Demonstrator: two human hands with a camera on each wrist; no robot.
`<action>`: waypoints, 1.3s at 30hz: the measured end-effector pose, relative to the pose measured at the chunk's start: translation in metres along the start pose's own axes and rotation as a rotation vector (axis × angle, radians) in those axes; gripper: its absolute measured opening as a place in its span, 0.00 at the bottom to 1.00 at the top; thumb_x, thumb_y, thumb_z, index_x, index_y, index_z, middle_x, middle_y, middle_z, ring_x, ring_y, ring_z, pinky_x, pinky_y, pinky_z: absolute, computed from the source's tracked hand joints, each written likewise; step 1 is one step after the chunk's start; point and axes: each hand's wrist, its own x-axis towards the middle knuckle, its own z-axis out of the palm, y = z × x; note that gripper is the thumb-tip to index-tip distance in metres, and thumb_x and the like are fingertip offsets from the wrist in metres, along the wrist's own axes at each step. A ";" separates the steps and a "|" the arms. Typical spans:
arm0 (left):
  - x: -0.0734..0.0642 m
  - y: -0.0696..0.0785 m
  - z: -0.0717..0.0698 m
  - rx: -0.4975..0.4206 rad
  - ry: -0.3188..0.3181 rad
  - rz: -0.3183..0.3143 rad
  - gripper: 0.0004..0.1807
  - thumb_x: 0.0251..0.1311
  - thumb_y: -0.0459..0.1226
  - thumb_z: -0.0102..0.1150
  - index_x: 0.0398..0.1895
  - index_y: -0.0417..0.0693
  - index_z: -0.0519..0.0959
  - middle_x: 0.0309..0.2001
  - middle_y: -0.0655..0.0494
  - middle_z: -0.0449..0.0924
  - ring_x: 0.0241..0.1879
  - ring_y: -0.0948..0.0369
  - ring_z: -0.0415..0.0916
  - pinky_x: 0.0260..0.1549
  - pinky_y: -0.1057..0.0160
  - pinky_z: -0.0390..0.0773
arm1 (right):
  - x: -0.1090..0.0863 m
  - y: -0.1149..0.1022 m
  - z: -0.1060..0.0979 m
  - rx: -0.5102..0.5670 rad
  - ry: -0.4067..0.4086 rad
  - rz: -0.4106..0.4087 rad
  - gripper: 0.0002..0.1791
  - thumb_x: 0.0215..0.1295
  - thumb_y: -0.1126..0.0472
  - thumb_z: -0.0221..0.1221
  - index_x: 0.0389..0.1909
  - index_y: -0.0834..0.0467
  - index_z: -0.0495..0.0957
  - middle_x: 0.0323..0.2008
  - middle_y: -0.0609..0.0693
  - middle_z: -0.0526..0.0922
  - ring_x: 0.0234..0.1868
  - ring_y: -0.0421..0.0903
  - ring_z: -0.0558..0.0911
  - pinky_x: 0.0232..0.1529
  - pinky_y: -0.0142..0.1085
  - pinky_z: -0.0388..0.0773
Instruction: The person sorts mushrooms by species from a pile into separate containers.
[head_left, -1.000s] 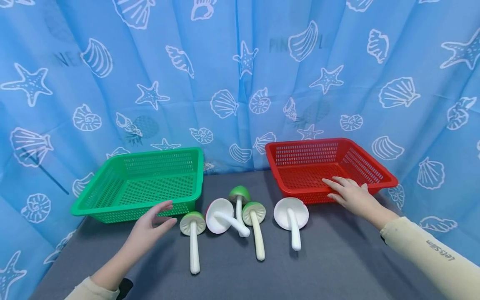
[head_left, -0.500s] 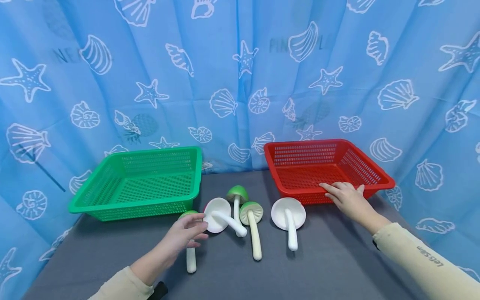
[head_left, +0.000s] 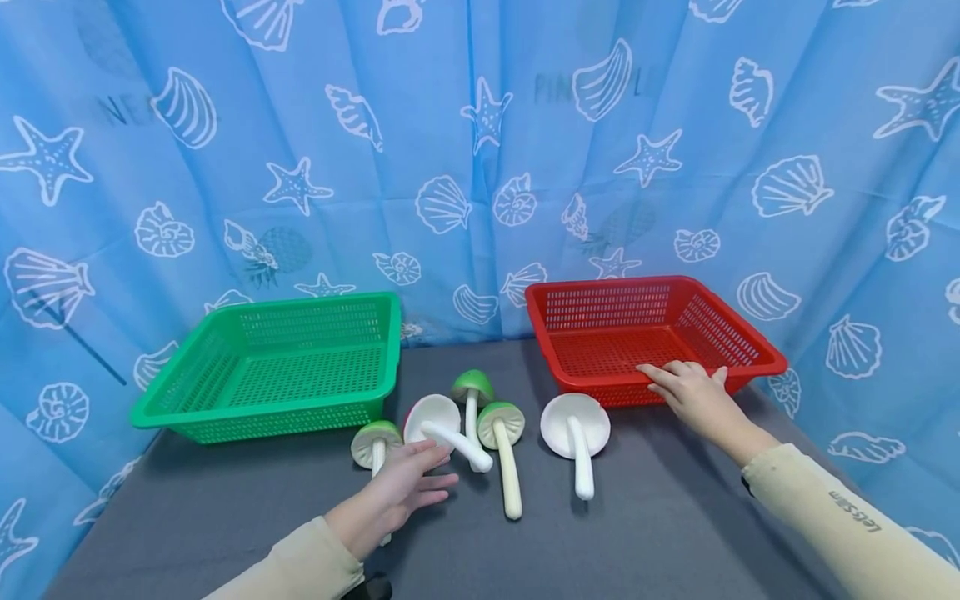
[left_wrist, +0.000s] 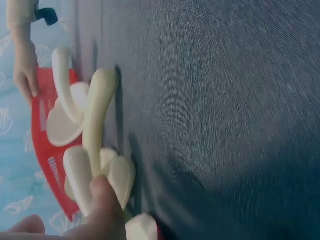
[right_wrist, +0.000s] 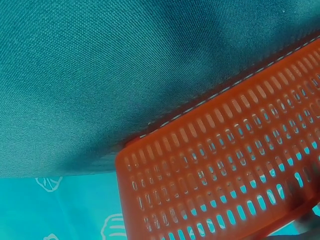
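Observation:
My left hand (head_left: pixel 401 487) hovers with extended fingers low over the near side of a row of toy mushrooms, overlapping the stem of the leftmost green-capped mushroom (head_left: pixel 375 437). Just beyond its fingers lies a white mushroom with a red-edged cap (head_left: pixel 431 412). Two more green-capped ones, one at the back (head_left: pixel 472 387) and one in front with a cream stem (head_left: pixel 507 467), are beside it. In the left wrist view a thumb (left_wrist: pixel 105 200) overlaps the stems. My right hand (head_left: pixel 697 404) rests on the front rim of the red basket (head_left: pixel 600 385), fingers relaxed over it.
A green basket (head_left: pixel 262 422) stands at the back left. Another white mushroom (head_left: pixel 575 425) lies in front of the red basket. Behind the grey-covered table (head_left: pixel 600 550) hangs a blue curtain (head_left: pixel 450 125) with shell prints. The red basket's slotted wall (right_wrist: pixel 220 165) fills much of the right wrist view.
My left hand has moved right from in front of the green basket, across the leftmost mushroom, toward the red-edged one. My right hand has stayed at the red basket's rim.

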 end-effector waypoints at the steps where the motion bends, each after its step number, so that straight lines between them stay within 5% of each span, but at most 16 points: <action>1: 0.002 -0.001 0.003 -0.014 -0.006 -0.003 0.34 0.72 0.38 0.49 0.70 0.24 0.48 0.63 0.24 0.62 0.53 0.40 0.77 0.52 0.43 0.74 | 0.000 0.000 0.000 0.003 -0.001 0.002 0.21 0.62 0.62 0.63 0.57 0.61 0.78 0.36 0.60 0.78 0.42 0.62 0.75 0.47 0.80 0.48; 9: 0.015 -0.005 0.019 -0.108 -0.027 -0.034 0.30 0.76 0.40 0.43 0.68 0.24 0.51 0.65 0.22 0.58 0.56 0.38 0.73 0.55 0.44 0.72 | 0.001 -0.001 -0.004 0.020 -0.051 0.027 0.22 0.63 0.62 0.62 0.59 0.62 0.77 0.37 0.61 0.79 0.43 0.63 0.75 0.48 0.81 0.46; 17: 0.020 -0.009 0.025 -0.153 0.013 -0.017 0.19 0.73 0.32 0.46 0.61 0.28 0.63 0.48 0.35 0.79 0.39 0.53 0.82 0.44 0.52 0.80 | 0.006 -0.005 -0.008 0.014 -0.129 0.066 0.24 0.64 0.61 0.61 0.61 0.61 0.75 0.42 0.64 0.79 0.46 0.64 0.74 0.49 0.80 0.46; 22: 0.019 -0.008 0.024 -0.168 0.022 0.001 0.22 0.71 0.29 0.47 0.64 0.28 0.58 0.45 0.38 0.79 0.35 0.55 0.82 0.39 0.55 0.81 | 0.005 -0.005 -0.009 0.026 -0.128 0.067 0.24 0.64 0.61 0.61 0.61 0.61 0.75 0.41 0.63 0.79 0.46 0.64 0.74 0.49 0.80 0.46; 28: 0.013 0.008 0.024 -0.147 0.044 0.019 0.32 0.69 0.29 0.49 0.72 0.32 0.50 0.49 0.33 0.75 0.30 0.58 0.82 0.32 0.61 0.82 | 0.005 -0.004 -0.010 0.019 -0.130 0.070 0.24 0.64 0.61 0.61 0.61 0.61 0.75 0.42 0.64 0.79 0.47 0.65 0.74 0.49 0.81 0.45; 39: 0.013 0.039 0.047 -0.113 0.021 0.068 0.31 0.68 0.31 0.52 0.72 0.37 0.57 0.52 0.33 0.76 0.26 0.63 0.81 0.25 0.69 0.79 | 0.005 -0.004 -0.007 0.025 -0.104 0.057 0.24 0.63 0.62 0.62 0.60 0.62 0.76 0.40 0.64 0.79 0.45 0.65 0.75 0.49 0.81 0.45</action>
